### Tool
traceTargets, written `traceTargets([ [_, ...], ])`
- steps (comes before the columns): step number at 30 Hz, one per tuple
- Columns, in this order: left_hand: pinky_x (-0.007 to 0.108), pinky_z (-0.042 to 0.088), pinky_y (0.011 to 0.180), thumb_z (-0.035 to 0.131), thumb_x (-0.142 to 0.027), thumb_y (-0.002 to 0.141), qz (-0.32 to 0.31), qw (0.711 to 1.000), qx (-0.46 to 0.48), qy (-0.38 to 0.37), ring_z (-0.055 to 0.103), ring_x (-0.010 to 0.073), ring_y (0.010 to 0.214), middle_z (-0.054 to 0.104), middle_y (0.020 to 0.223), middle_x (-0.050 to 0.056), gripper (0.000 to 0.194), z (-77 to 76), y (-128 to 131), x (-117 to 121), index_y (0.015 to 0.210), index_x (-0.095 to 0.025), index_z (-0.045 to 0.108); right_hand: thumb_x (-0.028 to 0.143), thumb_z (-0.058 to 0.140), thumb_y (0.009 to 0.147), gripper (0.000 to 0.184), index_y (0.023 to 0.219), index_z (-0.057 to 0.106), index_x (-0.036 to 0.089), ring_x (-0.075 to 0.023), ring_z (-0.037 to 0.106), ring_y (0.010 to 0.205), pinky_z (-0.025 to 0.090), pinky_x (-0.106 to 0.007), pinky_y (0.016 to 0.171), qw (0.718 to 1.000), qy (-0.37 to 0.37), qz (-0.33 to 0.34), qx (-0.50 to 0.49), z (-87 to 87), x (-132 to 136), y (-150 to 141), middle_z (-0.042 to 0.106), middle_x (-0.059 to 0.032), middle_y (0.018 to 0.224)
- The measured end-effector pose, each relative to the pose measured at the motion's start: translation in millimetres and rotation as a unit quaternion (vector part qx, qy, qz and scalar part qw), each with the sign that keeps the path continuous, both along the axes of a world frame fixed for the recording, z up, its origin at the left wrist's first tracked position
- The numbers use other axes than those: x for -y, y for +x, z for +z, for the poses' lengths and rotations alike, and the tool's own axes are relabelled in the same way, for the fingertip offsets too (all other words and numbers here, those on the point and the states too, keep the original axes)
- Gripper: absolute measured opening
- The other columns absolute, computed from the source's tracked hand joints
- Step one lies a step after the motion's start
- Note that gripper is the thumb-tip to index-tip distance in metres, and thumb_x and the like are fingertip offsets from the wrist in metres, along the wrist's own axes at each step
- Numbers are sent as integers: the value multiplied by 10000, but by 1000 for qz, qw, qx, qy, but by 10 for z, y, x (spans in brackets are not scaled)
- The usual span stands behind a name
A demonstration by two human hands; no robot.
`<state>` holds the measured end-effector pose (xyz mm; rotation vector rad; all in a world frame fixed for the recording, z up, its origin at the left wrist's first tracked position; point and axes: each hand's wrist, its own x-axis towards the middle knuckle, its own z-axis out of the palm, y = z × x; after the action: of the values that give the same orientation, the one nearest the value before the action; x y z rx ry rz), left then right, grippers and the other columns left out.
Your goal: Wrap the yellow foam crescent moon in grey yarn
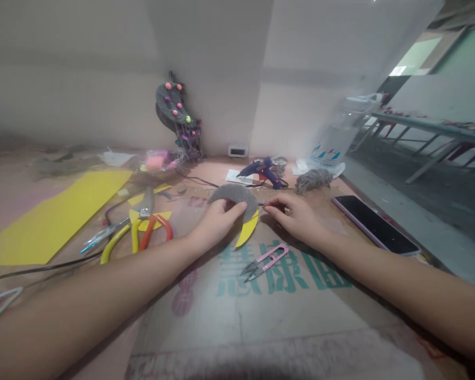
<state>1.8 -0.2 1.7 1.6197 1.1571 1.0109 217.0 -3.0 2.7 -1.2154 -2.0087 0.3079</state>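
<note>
My left hand (224,215) grips a crescent moon shape (234,194) that is mostly wrapped in grey yarn. Its lower tip is bare yellow card (248,229). Just to the right of the crescent, my right hand (291,214) has thumb and forefinger pinched together beside its edge. A short dark strand, probably grey yarn (262,203), runs from the crescent to those fingertips. Pink thread snips (266,262) lie below both hands on the printed board (237,322).
Yellow card (69,216), scissors with orange and yellow handles (144,224) and a pen (103,235) lie left. Behind are a blue glue gun (263,170), a grey yarn bundle (314,180) and a decorated grey crescent (170,108). A phone (374,222) and plastic jug (332,137) are right.
</note>
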Motion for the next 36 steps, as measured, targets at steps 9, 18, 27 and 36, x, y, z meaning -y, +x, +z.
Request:
traceTargets([
  [9,268,491,725,598,-425,855,-5,1000,10,-1,669,197,799,762,873,55,295,-24,7,-15,823,-157,717,261,596,885,129,842,690,184,-178,639,745,472,-287,679,1000,10,-7,9,-28,-28,21,722,-45,807],
  [18,283,494,739,575,-418,862,-8,1000,-10,2,669,218,822,753,845,73,318,16,4,11,883,-144,735,256,591,879,128,844,691,184,-183,632,756,468,-293,689,1000,5,-19,6,-20,-9,6,722,-49,819],
  [27,298,493,752,579,-417,867,-29,999,3,18,665,220,816,754,855,74,315,27,4,15,892,-148,741,285,588,880,145,846,690,188,-192,633,758,475,-307,691,999,-8,-31,19,31,1,-1,729,-54,827],
  [36,282,504,795,592,-429,859,-41,999,8,28,685,222,933,767,1026,92,359,-4,10,3,1004,-131,730,286,598,888,140,858,691,187,-190,615,771,457,-302,703,1000,5,-25,12,35,4,16,714,-54,835],
])
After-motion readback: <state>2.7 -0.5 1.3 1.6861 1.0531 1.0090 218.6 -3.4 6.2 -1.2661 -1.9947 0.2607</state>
